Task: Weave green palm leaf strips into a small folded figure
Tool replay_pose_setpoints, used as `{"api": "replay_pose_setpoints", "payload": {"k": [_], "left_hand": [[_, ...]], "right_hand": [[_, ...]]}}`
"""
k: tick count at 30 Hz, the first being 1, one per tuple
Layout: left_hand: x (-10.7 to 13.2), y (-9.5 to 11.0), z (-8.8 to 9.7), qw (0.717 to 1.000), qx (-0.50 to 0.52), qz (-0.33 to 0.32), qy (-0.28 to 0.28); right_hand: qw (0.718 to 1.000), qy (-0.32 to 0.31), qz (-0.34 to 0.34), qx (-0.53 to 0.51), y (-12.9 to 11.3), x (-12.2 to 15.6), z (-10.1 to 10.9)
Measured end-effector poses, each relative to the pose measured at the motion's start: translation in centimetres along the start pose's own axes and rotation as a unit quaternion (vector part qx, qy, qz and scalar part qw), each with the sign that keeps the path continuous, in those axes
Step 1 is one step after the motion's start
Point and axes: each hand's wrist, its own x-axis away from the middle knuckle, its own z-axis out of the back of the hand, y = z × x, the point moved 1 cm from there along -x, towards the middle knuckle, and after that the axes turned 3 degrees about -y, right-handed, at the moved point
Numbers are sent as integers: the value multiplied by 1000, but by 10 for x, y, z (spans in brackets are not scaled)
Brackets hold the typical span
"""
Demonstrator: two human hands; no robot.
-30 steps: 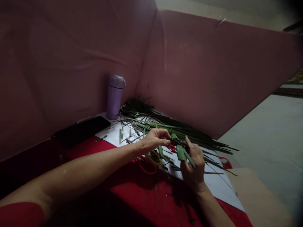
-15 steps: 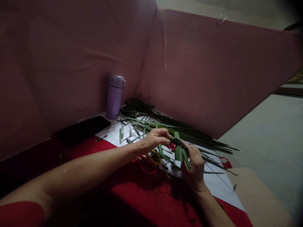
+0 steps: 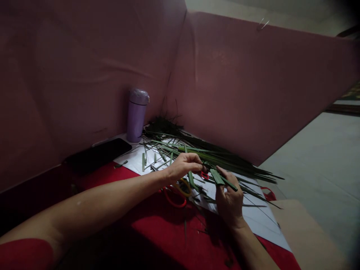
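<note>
Pink panels [image 3: 261, 86] stood behind a red-covered table [image 3: 165, 236], on which a white sheet [image 3: 258, 223] lay askew. Long green leaves [image 3: 208, 154] were heaped loosely across the back of the sheet. A dark flat object [image 3: 102, 152] lay to the left, and a purple bottle [image 3: 136, 122] stood upright beside it. Both hands were raised over the sheet: the right hand [image 3: 230, 195] gripped a leaf piece [image 3: 216, 177] between thumb and fingers, while the left hand [image 3: 187, 165] pinched its far end, the exact fingertip contact being too dark to confirm. Scissors with red and yellow handles [image 3: 180, 206] lay below the left wrist, held by neither hand. Small cut strips [image 3: 143, 162] were scattered on the sheet. In this inspector's judgement, the step in hand was folding or tucking the leaf piece; the next move called for a firm right-hand hold while the left fingers worked the end.
</note>
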Motion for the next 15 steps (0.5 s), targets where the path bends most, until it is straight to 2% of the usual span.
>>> {"api": "replay_pose_setpoints", "payload": {"k": [15], "left_hand": [[-1,-4,2,999,-3,37,10]], "right_hand": [[998,31,-5,48,-3,1,5]]}}
